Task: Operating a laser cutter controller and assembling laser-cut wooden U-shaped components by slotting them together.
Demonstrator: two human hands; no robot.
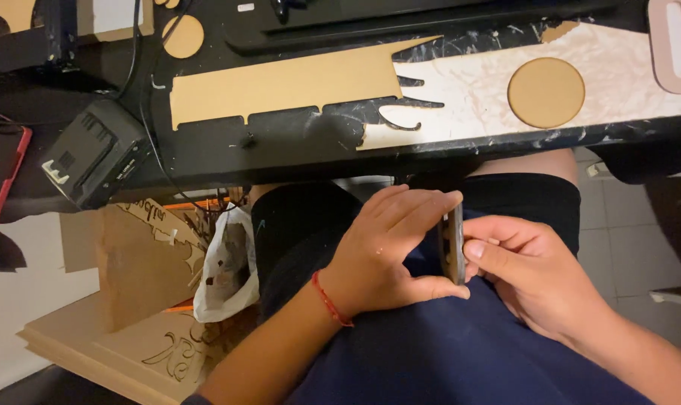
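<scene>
Over my lap, both hands hold a small thin flat piece [452, 244] seen edge-on, brownish grey with holes along it. My left hand [389, 251], with a red string bracelet at the wrist, wraps over it from the left, fingers across the top and thumb underneath. My right hand [524, 270] pinches its right side between thumb and fingers. I sit in dark shorts and a blue garment, just below the black table edge [280, 161].
On the black table lie a cut-out brown board [280, 82], a pale marbled sheet [460, 97] with a brown disc [546, 92], and a black power adapter [93, 154]. Left of my knee are stacked brown boards [130, 330] and a white plastic bag [228, 270].
</scene>
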